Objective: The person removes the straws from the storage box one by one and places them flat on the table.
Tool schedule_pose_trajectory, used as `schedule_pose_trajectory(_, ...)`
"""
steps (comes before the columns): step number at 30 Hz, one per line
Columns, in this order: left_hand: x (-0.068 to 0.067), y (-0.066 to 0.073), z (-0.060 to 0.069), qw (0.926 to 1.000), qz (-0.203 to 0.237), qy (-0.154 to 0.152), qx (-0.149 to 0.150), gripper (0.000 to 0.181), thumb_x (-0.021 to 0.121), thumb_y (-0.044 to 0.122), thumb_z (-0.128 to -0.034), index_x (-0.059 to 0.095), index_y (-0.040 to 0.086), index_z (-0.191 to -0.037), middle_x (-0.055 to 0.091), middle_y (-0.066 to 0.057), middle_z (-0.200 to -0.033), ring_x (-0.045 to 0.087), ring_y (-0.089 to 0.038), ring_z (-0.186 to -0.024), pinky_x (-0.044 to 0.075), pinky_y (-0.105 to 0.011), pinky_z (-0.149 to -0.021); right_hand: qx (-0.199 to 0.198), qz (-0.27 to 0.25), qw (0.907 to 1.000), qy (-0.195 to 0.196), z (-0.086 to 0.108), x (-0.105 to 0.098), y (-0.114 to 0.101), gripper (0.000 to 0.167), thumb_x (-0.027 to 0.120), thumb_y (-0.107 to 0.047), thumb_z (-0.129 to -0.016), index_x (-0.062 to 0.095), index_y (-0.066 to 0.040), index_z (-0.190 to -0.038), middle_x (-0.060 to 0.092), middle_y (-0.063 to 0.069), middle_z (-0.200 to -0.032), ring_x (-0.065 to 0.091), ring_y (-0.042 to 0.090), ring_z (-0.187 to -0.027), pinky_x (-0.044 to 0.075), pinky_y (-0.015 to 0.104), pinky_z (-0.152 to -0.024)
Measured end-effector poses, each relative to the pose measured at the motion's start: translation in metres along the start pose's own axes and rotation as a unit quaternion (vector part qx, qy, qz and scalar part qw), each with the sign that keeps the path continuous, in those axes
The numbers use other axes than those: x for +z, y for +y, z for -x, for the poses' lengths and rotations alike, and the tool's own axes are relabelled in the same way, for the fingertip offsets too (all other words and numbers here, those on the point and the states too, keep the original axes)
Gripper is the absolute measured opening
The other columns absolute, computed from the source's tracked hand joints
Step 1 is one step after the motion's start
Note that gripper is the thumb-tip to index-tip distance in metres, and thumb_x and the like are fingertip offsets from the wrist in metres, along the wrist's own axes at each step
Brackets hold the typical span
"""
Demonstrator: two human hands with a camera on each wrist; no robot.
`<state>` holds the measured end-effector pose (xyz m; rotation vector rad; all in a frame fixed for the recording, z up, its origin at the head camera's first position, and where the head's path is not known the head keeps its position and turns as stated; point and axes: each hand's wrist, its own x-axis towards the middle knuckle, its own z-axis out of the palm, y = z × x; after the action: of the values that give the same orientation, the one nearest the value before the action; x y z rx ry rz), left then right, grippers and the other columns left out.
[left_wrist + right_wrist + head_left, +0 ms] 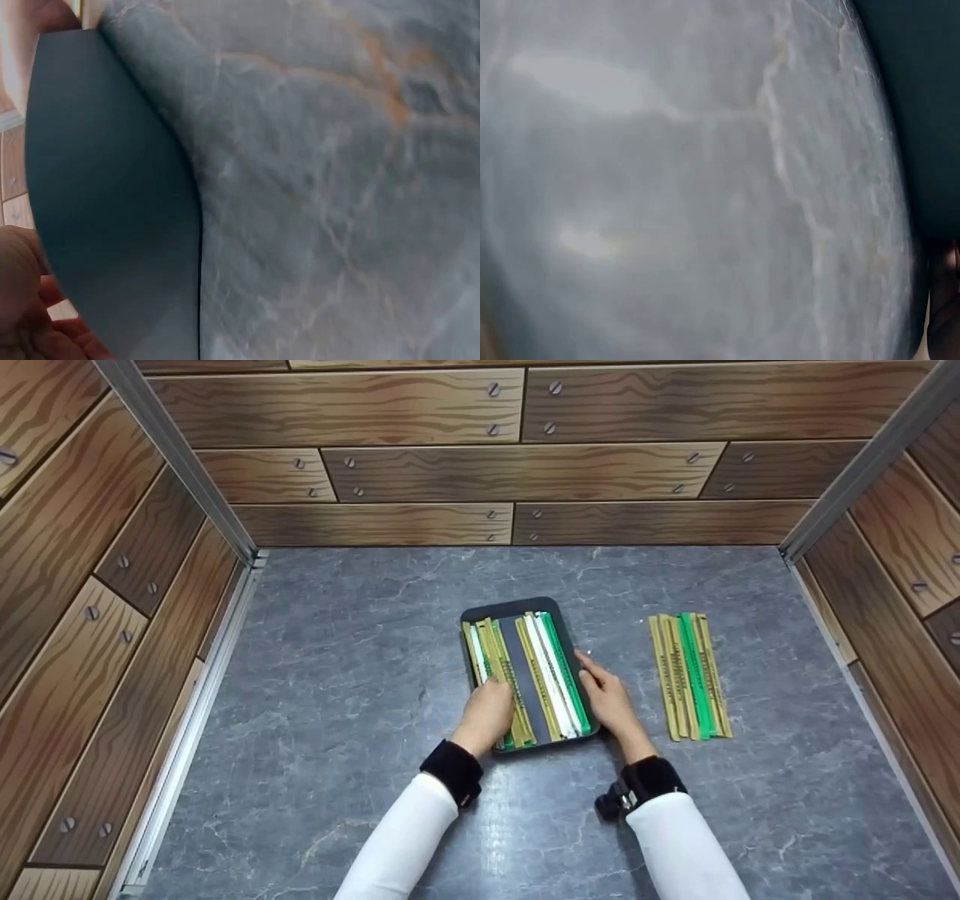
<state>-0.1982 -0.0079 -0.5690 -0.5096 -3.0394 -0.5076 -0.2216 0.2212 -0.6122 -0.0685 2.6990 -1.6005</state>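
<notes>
A dark shallow tray (510, 605) lies on the marbled surface, its outer wall (112, 195) large in the left wrist view. Two bundles of long flat printed strips lie in it: olive, white and green strips (499, 649) on the left, more strips (553, 675) on the right, dark floor between them. My left hand (489, 712) reaches over the left rim with curled fingers, gripping olive strips; its fingertips are hidden from above. My right hand (611, 701) holds the tray's right rim, thumb above and fingers along the outer wall.
To the right of the tray lies a separate bundle of olive and green strips (690, 675). Wood-patterned panels (420, 472) close off the back and both sides, with metal profiles (187, 472) at the corners.
</notes>
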Motion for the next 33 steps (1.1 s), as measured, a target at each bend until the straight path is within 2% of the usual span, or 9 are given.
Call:
schedule_pose_trajectory(5, 0.005, 0.002, -0.004, 0.9996, -0.004, 0.027, -0.006, 0.016, 0.061, -0.008, -0.0817, 0.068, 0.001, -0.071, 0.067, -0.016, -0.074, 0.068, -0.029, -0.068, 0.056, -0.038, -0.058, 0.003, -0.004, 1.0000, -0.001, 0.000, 0.001, 0.000, 0.042, 0.047, -0.020, -0.105, 0.048, -0.013, -0.146, 0.045, 0.020, -0.145, 0.041, 0.037, -0.134, 0.033, 0.048, -0.110)
schedule_pose_trajectory(13, 0.004, 0.000, -0.005, 0.9952, 0.078, 0.017, -0.056, 0.029, 0.056, -0.010, -0.0785, 0.051, 0.009, -0.056, 0.064, -0.014, -0.066, 0.064, -0.026, -0.058, 0.053, -0.035, -0.050, 0.007, -0.007, 0.9999, -0.003, 0.000, 0.001, 0.001, 0.042, 0.048, -0.019, -0.105, 0.048, -0.012, -0.146, 0.044, 0.020, -0.146, 0.040, 0.037, -0.135, 0.031, 0.049, -0.111)
schedule_pose_trajectory(17, 0.001, -0.001, -0.001, 0.9914, 0.115, 0.031, -0.054, 0.038, 0.054, -0.011, -0.0785, 0.039, 0.015, -0.055, 0.048, -0.004, -0.053, 0.050, -0.016, -0.048, 0.042, -0.029, -0.043, 0.007, -0.011, 0.9999, -0.001, 0.000, 0.000, 0.000, 0.041, 0.048, -0.018, -0.104, 0.050, -0.012, -0.145, 0.046, 0.021, -0.144, 0.041, 0.037, -0.134, 0.033, 0.049, -0.110)
schedule_pose_trajectory(21, -0.007, -0.001, 0.002, 0.9865, 0.153, 0.036, -0.045, 0.042, 0.052, -0.012, -0.0794, 0.030, 0.017, -0.057, 0.028, 0.003, -0.053, 0.031, -0.011, -0.047, 0.027, -0.025, -0.043, 0.001, -0.006, 1.0000, -0.003, -0.001, -0.003, -0.002, 0.041, 0.050, -0.015, -0.104, 0.050, -0.009, -0.144, 0.048, 0.021, -0.143, 0.042, 0.037, -0.133, 0.033, 0.048, -0.110)
schedule_pose_trajectory(24, -0.012, -0.003, 0.006, 0.9831, 0.174, 0.046, -0.037, 0.035, 0.055, -0.011, -0.0791, 0.045, 0.014, -0.056, 0.043, 0.001, -0.054, 0.037, -0.010, -0.050, 0.032, -0.024, -0.046, -0.004, -0.008, 0.9998, -0.017, -0.002, -0.007, -0.004, 0.041, 0.051, -0.013, -0.103, 0.050, -0.007, -0.144, 0.047, 0.020, -0.144, 0.041, 0.037, -0.134, 0.033, 0.048, -0.110)
schedule_pose_trajectory(27, -0.018, -0.007, 0.011, 0.9801, 0.188, 0.052, -0.035, 0.021, 0.056, -0.010, -0.0800, 0.072, 0.003, -0.076, 0.068, -0.011, -0.077, 0.063, -0.017, -0.067, 0.052, -0.027, -0.060, 0.004, -0.002, 0.9993, -0.037, -0.003, -0.011, -0.008, 0.042, 0.051, -0.012, -0.103, 0.048, -0.008, -0.145, 0.046, 0.019, -0.145, 0.042, 0.036, -0.133, 0.036, 0.049, -0.107)
schedule_pose_trajectory(29, -0.022, -0.010, 0.016, 0.9786, 0.196, 0.049, -0.038, 0.024, 0.056, -0.010, -0.0815, 0.075, -0.004, -0.094, 0.071, -0.019, -0.095, 0.069, -0.026, -0.084, 0.057, -0.033, -0.071, 0.014, 0.009, 0.9986, -0.050, -0.004, -0.012, -0.011, 0.043, 0.051, -0.012, -0.103, 0.047, -0.009, -0.146, 0.046, 0.020, -0.145, 0.046, 0.037, -0.129, 0.041, 0.050, -0.103)
schedule_pose_trajectory(31, -0.026, -0.014, 0.020, 0.9759, 0.208, 0.047, -0.045, 0.028, 0.055, -0.010, -0.0833, 0.072, -0.007, -0.106, 0.070, -0.022, -0.103, 0.069, -0.031, -0.085, 0.057, -0.036, -0.073, 0.024, 0.024, 0.9978, -0.057, -0.004, -0.014, -0.014, 0.044, 0.051, -0.013, -0.103, 0.046, -0.010, -0.146, 0.048, 0.022, -0.143, 0.050, 0.037, -0.125, 0.044, 0.050, -0.099)
schedule_pose_trajectory(33, -0.030, -0.018, 0.022, 0.9745, 0.211, 0.052, -0.055, 0.027, 0.057, -0.009, -0.0837, 0.072, -0.007, -0.106, 0.070, -0.021, -0.103, 0.069, -0.030, -0.081, 0.057, -0.036, -0.071, 0.031, 0.037, 0.9970, -0.061, -0.005, -0.014, -0.016, 0.044, 0.052, -0.013, -0.103, 0.046, -0.012, -0.147, 0.049, 0.024, -0.141, 0.052, 0.037, -0.121, 0.046, 0.050, -0.096)
